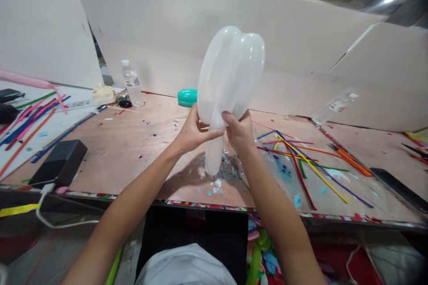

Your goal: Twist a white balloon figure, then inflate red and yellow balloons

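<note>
I hold a white twisted balloon (230, 69) upright above the wooden table (133, 147); it has several fat lobes joined at the bottom and a short tail hanging down. My left hand (194, 131) grips the joint from the left, thumb pressed across the neck. My right hand (239, 131) pinches the same joint from the right, fingers curled around it. Both hands touch each other at the twist.
Several uninflated long balloons (301, 156) lie to the right, more (30, 120) at the left. A water bottle (132, 82), a teal balloon (187, 96), a black box (58, 162) and balloon scraps (216, 182) sit on the table. Cardboard walls stand behind.
</note>
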A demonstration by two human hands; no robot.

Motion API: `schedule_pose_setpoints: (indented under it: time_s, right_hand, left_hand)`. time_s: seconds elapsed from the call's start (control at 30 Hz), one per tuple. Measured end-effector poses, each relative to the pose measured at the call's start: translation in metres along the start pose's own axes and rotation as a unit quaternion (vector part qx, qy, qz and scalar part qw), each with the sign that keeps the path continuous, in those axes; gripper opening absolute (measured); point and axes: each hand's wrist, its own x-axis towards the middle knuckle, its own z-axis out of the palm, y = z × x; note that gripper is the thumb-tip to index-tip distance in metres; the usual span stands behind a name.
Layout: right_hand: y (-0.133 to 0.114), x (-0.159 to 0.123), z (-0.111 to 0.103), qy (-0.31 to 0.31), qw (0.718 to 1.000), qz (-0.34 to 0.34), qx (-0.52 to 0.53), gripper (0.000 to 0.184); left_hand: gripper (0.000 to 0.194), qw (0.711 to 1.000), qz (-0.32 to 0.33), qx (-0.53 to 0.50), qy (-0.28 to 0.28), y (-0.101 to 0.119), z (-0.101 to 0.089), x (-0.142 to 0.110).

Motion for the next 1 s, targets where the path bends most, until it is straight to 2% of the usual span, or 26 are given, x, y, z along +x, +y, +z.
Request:
schedule_pose_setpoints:
  time_s: [0.13,0.23,0.43,0.57,0.67,0.77,0.83,0.93,1.0]
  right_hand:
    - [0.007,0.001,-0.003,0.013,1.0,-0.004,0.021,0.05]
    - [0.007,0.002,-0.004,0.013,0.999,-0.012,0.029,0.051]
    - [-0.004,0.0,-0.004,-0.035,0.999,0.013,0.0,0.056]
    - [-0.006,-0.007,-0.009,-0.083,0.994,0.07,0.026,0.05]
    - [0.001,-0.012,-0.013,-0.078,0.992,0.101,-0.015,0.038]
    - [0.01,-0.017,-0.011,-0.163,0.975,0.133,-0.067,0.04]
    - [0.014,-0.019,-0.006,-0.203,0.967,0.138,-0.07,0.04]
    - [0.017,-0.022,0.003,-0.155,0.979,0.097,-0.093,0.035]
    - [0.016,-0.023,0.005,-0.106,0.984,0.064,-0.129,0.032]
  left_hand:
    - [0.07,0.999,0.016,-0.017,0.045,-0.004,0.001,0.004]
    - [0.071,0.998,0.024,-0.019,0.054,-0.003,0.004,0.007]
    - [0.074,0.997,0.019,-0.05,0.063,-0.002,0.003,0.011]
    - [0.059,0.989,-0.03,-0.128,0.067,-0.009,-0.01,0.015]
    - [0.06,0.974,-0.086,-0.193,0.08,-0.013,-0.022,0.015]
    - [0.067,0.964,-0.142,-0.217,0.051,-0.015,-0.028,0.011]
    - [0.069,0.965,-0.148,-0.214,0.026,-0.016,-0.028,0.008]
    - [0.068,0.97,-0.126,-0.208,0.015,-0.019,-0.027,0.006]
    - [0.063,0.976,-0.094,-0.195,0.034,-0.02,-0.025,0.007]
